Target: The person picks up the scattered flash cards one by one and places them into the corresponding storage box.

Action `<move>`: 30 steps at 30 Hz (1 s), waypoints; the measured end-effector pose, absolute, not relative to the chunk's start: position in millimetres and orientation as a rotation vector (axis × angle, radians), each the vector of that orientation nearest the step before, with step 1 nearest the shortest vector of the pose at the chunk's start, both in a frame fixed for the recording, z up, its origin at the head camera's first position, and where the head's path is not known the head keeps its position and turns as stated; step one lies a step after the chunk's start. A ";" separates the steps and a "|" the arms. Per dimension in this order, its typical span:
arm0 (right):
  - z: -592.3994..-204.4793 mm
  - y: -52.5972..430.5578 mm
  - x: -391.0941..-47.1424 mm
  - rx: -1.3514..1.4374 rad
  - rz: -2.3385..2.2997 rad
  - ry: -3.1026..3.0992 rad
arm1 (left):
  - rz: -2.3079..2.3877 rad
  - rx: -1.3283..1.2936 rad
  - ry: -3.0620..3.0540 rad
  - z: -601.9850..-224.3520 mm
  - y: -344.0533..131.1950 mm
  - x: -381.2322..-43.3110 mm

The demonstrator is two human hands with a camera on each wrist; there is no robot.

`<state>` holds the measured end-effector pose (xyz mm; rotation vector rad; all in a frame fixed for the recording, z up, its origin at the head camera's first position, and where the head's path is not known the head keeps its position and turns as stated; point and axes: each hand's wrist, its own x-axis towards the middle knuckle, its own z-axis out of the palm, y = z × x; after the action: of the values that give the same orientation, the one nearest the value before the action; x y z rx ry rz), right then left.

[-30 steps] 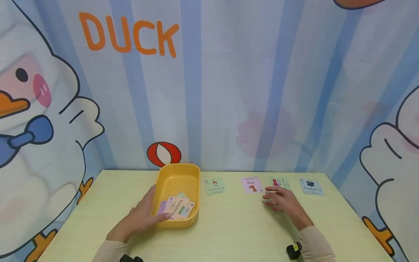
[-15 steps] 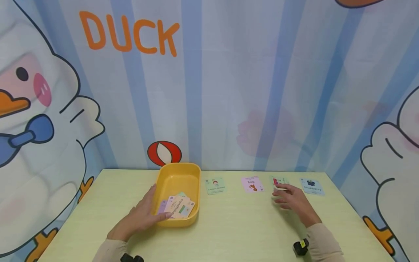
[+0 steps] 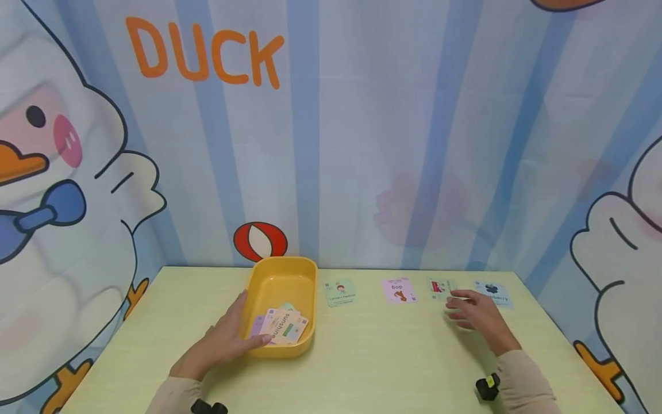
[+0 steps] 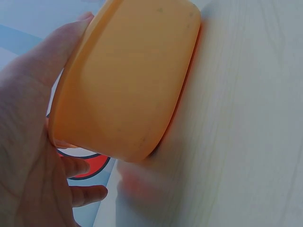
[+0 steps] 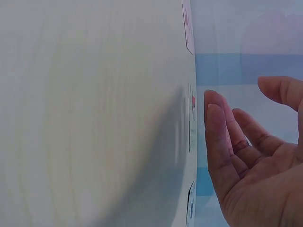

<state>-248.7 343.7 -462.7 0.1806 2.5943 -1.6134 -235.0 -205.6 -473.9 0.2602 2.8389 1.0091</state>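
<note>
My left hand point(image 3: 219, 339) holds the left side of a yellow plastic tray point(image 3: 281, 268), its thumb over the near rim and its fingers along the outer wall. In the left wrist view the tray's wall point(image 4: 128, 80) fills the upper middle. Several cards, one reading "sunshine" point(image 3: 284, 325), lie inside. My right hand point(image 3: 481, 316) hovers above the table with nothing in it, fingers loosely bent and thumb apart. Just beyond its fingertips is a green card with a red picture point(image 3: 439, 287). The hand partly covers a blue blueberry card point(image 3: 499, 294).
A purple dog card point(image 3: 399, 290) and a green card with a small figure point(image 3: 340, 292) lie in the same row, right of the tray. The pale table point(image 3: 372, 362) ends at a striped duck curtain point(image 3: 351, 144) behind and at both sides.
My right hand has moved rightward along the row, from beside the dog card, past the green card, to the blueberry card. My left hand and the tray have stayed put.
</note>
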 end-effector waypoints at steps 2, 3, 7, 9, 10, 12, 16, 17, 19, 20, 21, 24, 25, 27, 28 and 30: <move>-463.5 346.7 -249.3 0.182 -1.606 2.601 | 1.010 0.265 2.840 -474.4 -205.9 -235.3; -463.7 347.9 -249.6 0.190 -1.611 2.598 | 1.010 0.272 2.844 -474.7 -206.0 -235.4; -462.1 352.2 -249.1 0.194 -1.602 2.607 | 1.011 0.293 2.849 -474.9 -206.5 -235.5; -460.4 354.6 -248.1 0.195 -1.598 2.616 | 1.009 0.294 2.850 -474.6 -206.5 -235.3; -459.8 355.7 -247.6 0.200 -1.595 2.622 | 1.010 0.294 2.849 -474.4 -206.5 -235.3; -458.6 358.9 -247.3 0.203 -1.592 2.631 | 1.012 0.293 2.848 -474.2 -206.5 -235.2; -459.0 365.3 -247.5 0.200 -1.598 2.650 | 1.018 0.285 2.845 -474.2 -206.4 -235.0; -459.1 366.6 -247.6 0.199 -1.602 2.654 | 1.020 0.280 2.842 -474.0 -206.3 -235.1; -459.3 368.7 -247.6 0.197 -1.606 2.663 | 1.026 0.271 2.836 -473.4 -206.0 -235.1; -459.1 369.6 -247.4 0.196 -1.604 2.669 | 1.029 0.262 2.831 -473.2 -205.8 -235.1; -459.1 370.5 -247.4 0.198 -1.604 2.673 | 1.031 0.254 2.827 -473.1 -205.6 -235.2; -458.2 373.9 -247.6 0.199 -1.597 2.683 | 1.032 0.232 2.820 -472.3 -204.7 -234.9; -458.1 375.3 -247.7 0.200 -1.596 2.685 | 1.032 0.225 2.819 -472.3 -204.6 -235.0; -457.7 378.3 -247.7 0.200 -1.592 2.688 | 1.030 0.226 2.821 -472.3 -204.4 -234.9; -457.5 379.9 -247.7 0.198 -1.590 2.690 | 1.031 0.232 2.822 -472.4 -204.7 -234.9; -457.6 383.4 -247.7 0.193 -1.586 2.695 | 1.031 0.245 2.825 -472.6 -205.1 -234.9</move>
<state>-247.7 383.4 -457.6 0.1927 2.6951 -1.5859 -234.9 -205.1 -472.6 0.2455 2.8249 1.0310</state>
